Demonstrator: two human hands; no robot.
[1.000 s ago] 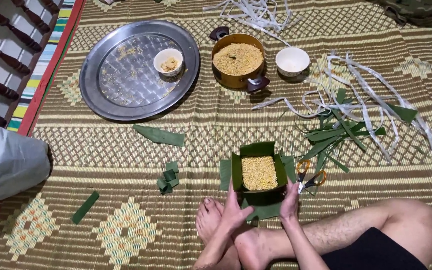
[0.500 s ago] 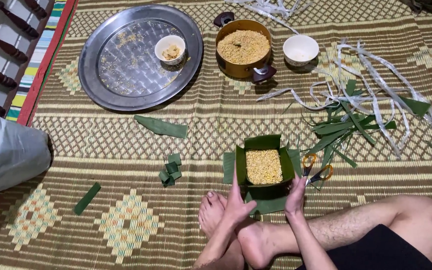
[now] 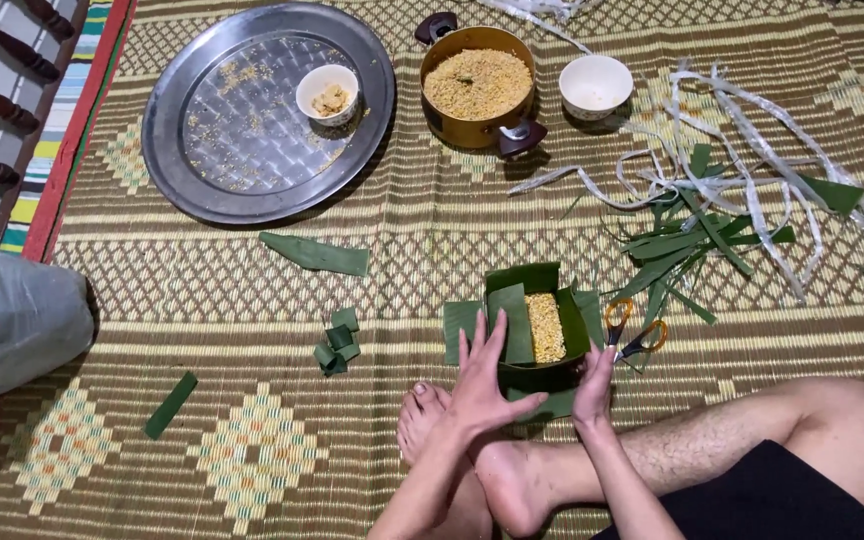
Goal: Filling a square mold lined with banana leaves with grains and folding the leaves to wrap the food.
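1. Step in hand, as I judge it: folding leaf flaps over the yellow filling in the leaf box (image 3: 535, 325), near centre on the mat (image 3: 432, 240).
2. Left hand (image 3: 482, 385), fingers spread, presses the left flap inward.
3. Right hand (image 3: 594, 385) lies flat against the right wall, gripping nothing.
4. The next move calls for holding the fold firmly down.

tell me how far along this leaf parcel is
Done: the leaf box is shaped and filled with yellow grain. In hand: the left hand folds a flap over the filling while the right hand steadies the side. Left: remaining flaps open, pale strips unused.
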